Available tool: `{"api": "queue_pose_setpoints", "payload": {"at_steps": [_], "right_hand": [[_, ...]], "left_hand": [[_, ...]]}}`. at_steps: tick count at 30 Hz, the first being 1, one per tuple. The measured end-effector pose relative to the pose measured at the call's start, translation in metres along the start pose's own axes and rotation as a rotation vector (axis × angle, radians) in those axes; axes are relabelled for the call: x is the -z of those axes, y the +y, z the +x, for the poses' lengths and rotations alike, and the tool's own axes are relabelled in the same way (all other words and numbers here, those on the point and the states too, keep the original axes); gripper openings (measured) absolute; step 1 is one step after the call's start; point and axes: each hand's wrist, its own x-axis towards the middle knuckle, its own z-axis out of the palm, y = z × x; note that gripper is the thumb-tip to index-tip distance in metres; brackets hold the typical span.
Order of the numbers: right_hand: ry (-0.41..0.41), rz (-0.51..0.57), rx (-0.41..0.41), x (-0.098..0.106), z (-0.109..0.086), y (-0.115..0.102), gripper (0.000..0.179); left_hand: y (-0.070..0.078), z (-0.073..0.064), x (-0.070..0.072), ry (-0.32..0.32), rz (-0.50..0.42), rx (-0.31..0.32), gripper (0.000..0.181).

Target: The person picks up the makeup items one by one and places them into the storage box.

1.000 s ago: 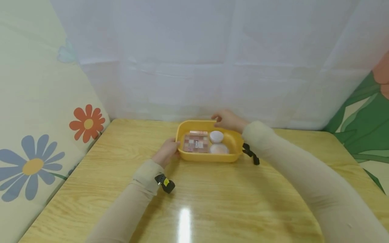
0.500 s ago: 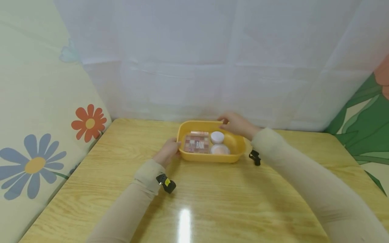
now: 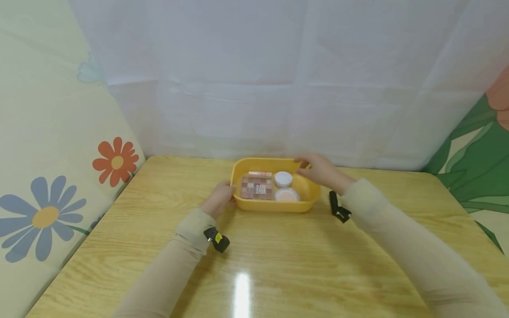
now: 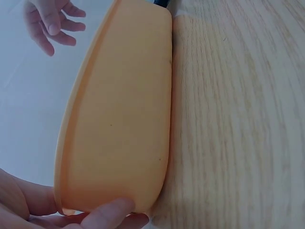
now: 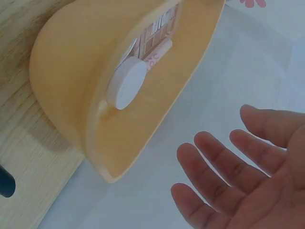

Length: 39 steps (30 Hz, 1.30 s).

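Observation:
A yellow plastic basket (image 3: 274,206) stands on the wooden table near its back edge. My left hand (image 3: 218,198) grips the basket's left end; in the left wrist view its fingers (image 4: 108,214) lie against the outer wall. My right hand (image 3: 321,171), its fingers loosely spread, hovers by the right end; the right wrist view shows it apart from the basket and holding nothing. Inside lie a checkered makeup palette (image 3: 256,188) at the left, a slim pinkish tube (image 3: 260,174) behind it, a white round jar (image 3: 283,179), and a clear-rimmed round compact (image 3: 286,194) in front of the jar.
The wooden table (image 3: 274,251) reaches toward me and to both sides. Right behind the basket hangs a white cloth (image 3: 222,88). Flower-patterned cloth (image 3: 43,115) borders the left side, with leaf-patterned cloth (image 3: 489,150) on the right.
My right hand has moved right along the basket's back rim to its right end. The left hand, the basket and its contents have stayed in place.

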Motion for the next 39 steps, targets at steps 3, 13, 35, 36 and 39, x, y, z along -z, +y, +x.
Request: {"api": "queue_pose_setpoints", "payload": {"at_steps": [3, 13, 35, 36, 39], "right_hand": [[0.014, 0.017, -0.003, 0.001, -0.006, 0.004, 0.037], [0.067, 0.085, 0.019, -0.001, -0.022, 0.020, 0.034], [0.095, 0.090, -0.086, 0.002, -0.047, 0.038, 0.042], [0.100, 0.089, -0.091, 0.001, -0.048, 0.038, 0.042], [0.109, 0.087, -0.097, 0.001, -0.049, 0.039, 0.043]], "left_hand": [[0.000, -0.002, -0.001, 0.002, -0.007, -0.007, 0.041], [0.001, -0.002, -0.001, 0.011, -0.016, -0.015, 0.040], [0.000, 0.002, -0.001, 0.012, 0.001, -0.001, 0.040], [0.000, 0.002, -0.001, 0.009, 0.005, -0.003, 0.040], [0.000, 0.001, -0.001, 0.011, 0.012, 0.002, 0.040]]}}
